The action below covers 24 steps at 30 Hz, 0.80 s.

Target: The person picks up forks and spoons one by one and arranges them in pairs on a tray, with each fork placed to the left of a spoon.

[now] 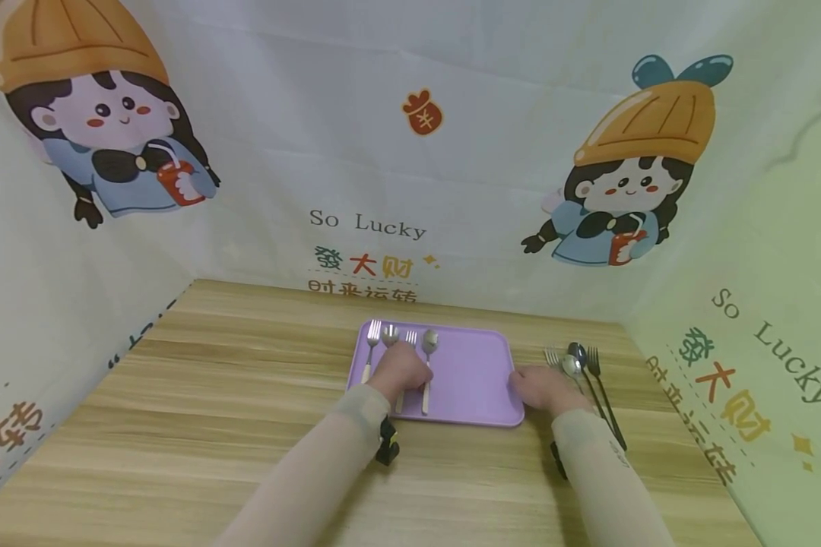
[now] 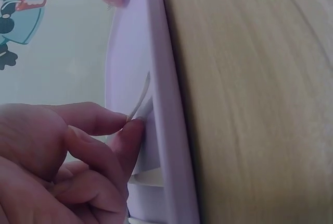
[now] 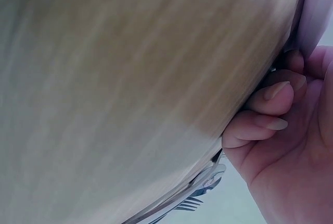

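Note:
A purple tray [image 1: 472, 380] lies on the wooden table. My left hand [image 1: 402, 368] is over its left half, pinching the pale handle of a spoon [image 1: 430, 340] between thumb and forefinger. In the left wrist view the pinched handle [image 2: 139, 102] slants beside the tray's near rim. Left of that spoon lie a fork [image 1: 411, 337], a second spoon-like piece [image 1: 390, 334] and another fork [image 1: 374, 331], partly hidden by the hand. At the tray's right edge, my right hand [image 1: 539, 387] grips the rim, thumb above and fingertips [image 3: 295, 60] underneath.
Right of the tray, beside my right hand, lies a loose group: a dark fork [image 1: 593, 362], a dark spoon [image 1: 578, 351], a silver spoon [image 1: 571, 365] and a silver fork [image 1: 552, 357]. A printed cloth [image 1: 492, 228] hangs behind the table and along both sides.

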{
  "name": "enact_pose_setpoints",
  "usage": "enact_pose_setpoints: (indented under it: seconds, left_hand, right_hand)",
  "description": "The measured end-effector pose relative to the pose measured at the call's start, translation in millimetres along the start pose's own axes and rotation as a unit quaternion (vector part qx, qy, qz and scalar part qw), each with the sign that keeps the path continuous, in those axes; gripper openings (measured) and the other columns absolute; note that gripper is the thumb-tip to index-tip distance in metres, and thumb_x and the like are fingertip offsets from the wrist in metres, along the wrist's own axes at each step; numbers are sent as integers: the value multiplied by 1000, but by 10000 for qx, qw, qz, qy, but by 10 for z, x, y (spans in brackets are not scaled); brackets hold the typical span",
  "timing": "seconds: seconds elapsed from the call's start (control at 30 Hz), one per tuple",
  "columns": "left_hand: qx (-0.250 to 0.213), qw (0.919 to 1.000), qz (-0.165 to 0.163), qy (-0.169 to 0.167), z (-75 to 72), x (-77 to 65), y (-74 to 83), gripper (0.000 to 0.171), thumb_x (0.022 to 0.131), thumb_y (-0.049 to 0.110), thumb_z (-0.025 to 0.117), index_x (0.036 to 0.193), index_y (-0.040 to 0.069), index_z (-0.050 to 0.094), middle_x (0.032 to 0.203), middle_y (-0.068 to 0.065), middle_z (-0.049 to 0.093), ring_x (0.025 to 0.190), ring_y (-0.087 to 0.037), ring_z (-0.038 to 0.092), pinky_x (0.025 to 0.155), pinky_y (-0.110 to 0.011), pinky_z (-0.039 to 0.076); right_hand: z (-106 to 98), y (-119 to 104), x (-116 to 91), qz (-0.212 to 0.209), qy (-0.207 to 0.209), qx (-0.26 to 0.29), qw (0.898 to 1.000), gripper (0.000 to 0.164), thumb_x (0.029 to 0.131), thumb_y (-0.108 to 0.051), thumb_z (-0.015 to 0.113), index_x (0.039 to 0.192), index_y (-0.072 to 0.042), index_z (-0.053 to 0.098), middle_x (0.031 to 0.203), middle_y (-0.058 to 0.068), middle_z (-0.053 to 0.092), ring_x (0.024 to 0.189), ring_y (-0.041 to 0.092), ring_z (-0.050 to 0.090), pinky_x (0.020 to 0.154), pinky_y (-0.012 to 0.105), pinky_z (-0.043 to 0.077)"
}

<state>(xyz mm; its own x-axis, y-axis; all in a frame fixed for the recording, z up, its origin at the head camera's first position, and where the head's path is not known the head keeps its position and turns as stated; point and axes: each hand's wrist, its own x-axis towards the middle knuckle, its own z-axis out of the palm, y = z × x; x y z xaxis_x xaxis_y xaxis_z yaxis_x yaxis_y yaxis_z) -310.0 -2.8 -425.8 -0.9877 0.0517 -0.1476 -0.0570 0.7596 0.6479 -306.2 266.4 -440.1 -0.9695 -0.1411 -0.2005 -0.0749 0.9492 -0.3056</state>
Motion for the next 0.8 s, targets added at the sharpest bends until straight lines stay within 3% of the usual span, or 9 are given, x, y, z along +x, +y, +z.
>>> enact_pose_setpoints:
  seconds: [0.13,0.3,0.43,0.63,0.8]
  left_hand:
    - [-63,10000,-37,30,-9,-16,2,18,76,10,74,82,-1,62,83,-12,61,71,-24,57,64,-34,53]
    - [104,9999,-51,107,-39,-13,-3,40,79,16,76,108,-8,63,99,-18,62,77,-25,57,72,-38,54]
    - [36,9997,106,229,-113,0,-52,32,78,16,75,101,-5,66,98,-15,64,70,-21,56,63,-32,53]
    - [-260,9990,232,264,-269,26,-141,12,79,12,74,83,2,70,79,-7,68,58,-15,56,52,-26,46]
    - [-493,9982,249,239,-413,96,-258,20,85,17,76,71,6,67,68,-3,68,57,-14,56,49,-24,44]
  right_hand:
    - [-6,-2,-2,-5,-7,-26,10000,50,104,-33,33,136,-3,55,135,20,53,123,41,45,102,57,37]
    - [-16,-25,-16,-20,-1,-79,10000,48,104,-32,33,135,-2,56,133,20,55,121,40,47,101,56,38]
    - [-20,-42,-22,11,-3,-67,10000,49,105,-32,33,135,-2,56,134,21,54,122,40,46,102,57,37]
    - [-7,-34,-21,14,-11,-17,10000,50,104,-32,32,135,-1,55,134,22,53,122,41,45,103,57,36]
    - [4,-33,-19,-36,19,-35,10000,49,104,-31,33,133,-1,57,133,21,54,121,40,47,102,56,37]
